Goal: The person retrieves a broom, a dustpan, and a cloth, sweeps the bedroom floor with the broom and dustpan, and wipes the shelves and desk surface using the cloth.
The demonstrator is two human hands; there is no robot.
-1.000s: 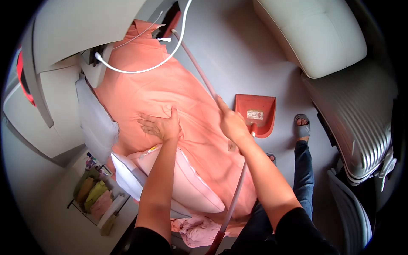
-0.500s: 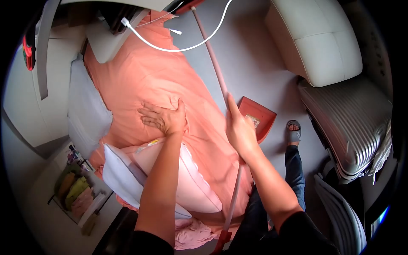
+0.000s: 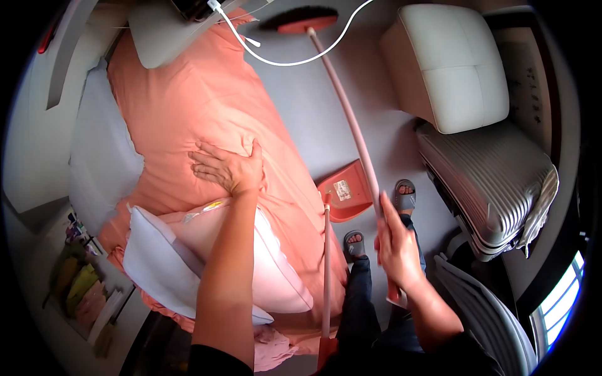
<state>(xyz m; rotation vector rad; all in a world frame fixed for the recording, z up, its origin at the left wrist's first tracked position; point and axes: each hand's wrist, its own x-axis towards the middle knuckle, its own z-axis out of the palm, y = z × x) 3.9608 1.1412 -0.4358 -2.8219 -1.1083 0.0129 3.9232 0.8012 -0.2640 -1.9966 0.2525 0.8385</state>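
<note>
Far left to near centre: orange bedding (image 3: pixel 169 100) on the bed; pink pillow (image 3: pixel 282 269) at near left. Left hand (image 3: pixel 229 172) open, palm down on the bedding just beyond the pillow, fingers spread; holds nothing. Dustpan (image 3: pixel 351 191) right of the bed, its pole rising toward the near side, between the hands; neither hand touches it. Broom (image 3: pixel 351 116) runs from its head (image 3: pixel 307 25), far centre, to the right hand (image 3: pixel 401 254), which grips it near the handle's end. Suitcase (image 3: pixel 489 182) at right, beneath the stool (image 3: pixel 464 69).

Step in hand (judged): broom held extended over the floor, left arm apparently bracing. Guiding its head would call for a firm right grip, shaft kept clear of the dustpan's pole and the white cable (image 3: pixel 282 64).
</note>
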